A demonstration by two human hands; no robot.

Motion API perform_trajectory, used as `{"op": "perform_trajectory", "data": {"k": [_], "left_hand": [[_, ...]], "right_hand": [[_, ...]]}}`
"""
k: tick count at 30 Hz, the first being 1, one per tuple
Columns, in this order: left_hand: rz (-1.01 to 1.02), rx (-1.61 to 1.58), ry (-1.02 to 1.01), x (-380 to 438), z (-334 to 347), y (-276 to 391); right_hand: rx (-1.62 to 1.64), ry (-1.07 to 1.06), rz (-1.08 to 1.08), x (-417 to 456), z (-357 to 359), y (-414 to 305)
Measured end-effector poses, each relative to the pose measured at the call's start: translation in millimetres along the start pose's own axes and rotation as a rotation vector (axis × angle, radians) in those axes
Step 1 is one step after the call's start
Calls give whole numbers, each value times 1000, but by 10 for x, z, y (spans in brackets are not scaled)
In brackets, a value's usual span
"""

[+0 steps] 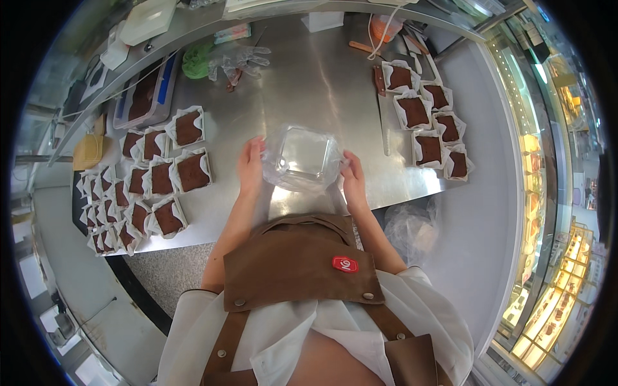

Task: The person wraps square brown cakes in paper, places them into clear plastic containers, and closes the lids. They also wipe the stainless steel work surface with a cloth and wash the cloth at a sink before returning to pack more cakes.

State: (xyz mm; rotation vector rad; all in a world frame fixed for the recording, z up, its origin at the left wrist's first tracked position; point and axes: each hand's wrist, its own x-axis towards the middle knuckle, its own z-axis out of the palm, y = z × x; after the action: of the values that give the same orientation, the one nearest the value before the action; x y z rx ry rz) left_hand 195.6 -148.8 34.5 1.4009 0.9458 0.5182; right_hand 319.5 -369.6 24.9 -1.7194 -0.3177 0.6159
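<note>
Between my two hands, in front of my apron, is a clear plastic container (307, 150) with loose clear plastic film or bag around it. My left hand (251, 161) grips the plastic at its left edge, and my right hand (355, 178) grips it at the right edge. Many square brown cakes in white paper liners and boxes, such as this one (193, 172), stand in rows to the left. Several more boxed cakes (413, 112) stand at the right, beside a serrated knife (384, 126) with a brown handle.
A steel worktable (309, 72) lies before me. At its back left are a clear bin (166, 96) of brown contents, a green plastic bag (195, 61) and clear disposable gloves (239, 60). Tools with handles (417, 46) lie back right. A clear plastic bag (410, 227) hangs below the right edge.
</note>
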Motion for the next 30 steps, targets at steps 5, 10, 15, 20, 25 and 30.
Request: {"op": "perform_trajectory", "data": {"k": [5, 10, 15, 20, 25, 30], "left_hand": [[-392, -376, -314, 367, 318, -235], [-329, -134, -380, 710, 435, -357], [289, 402, -178, 642, -6, -1005], [362, 238, 25, -199, 86, -144], [-483, -536, -174, -465, 533, -74], [80, 55, -220, -131, 172, -684]], "right_hand": [[650, -279, 276, 370, 404, -319], [-170, -168, 9, 1038, 219, 565], [-709, 168, -134, 716, 67, 396], [-380, 240, -484, -6, 181, -45], [259, -113, -114, 115, 444, 820], [-230, 21, -183, 150, 214, 595]]}}
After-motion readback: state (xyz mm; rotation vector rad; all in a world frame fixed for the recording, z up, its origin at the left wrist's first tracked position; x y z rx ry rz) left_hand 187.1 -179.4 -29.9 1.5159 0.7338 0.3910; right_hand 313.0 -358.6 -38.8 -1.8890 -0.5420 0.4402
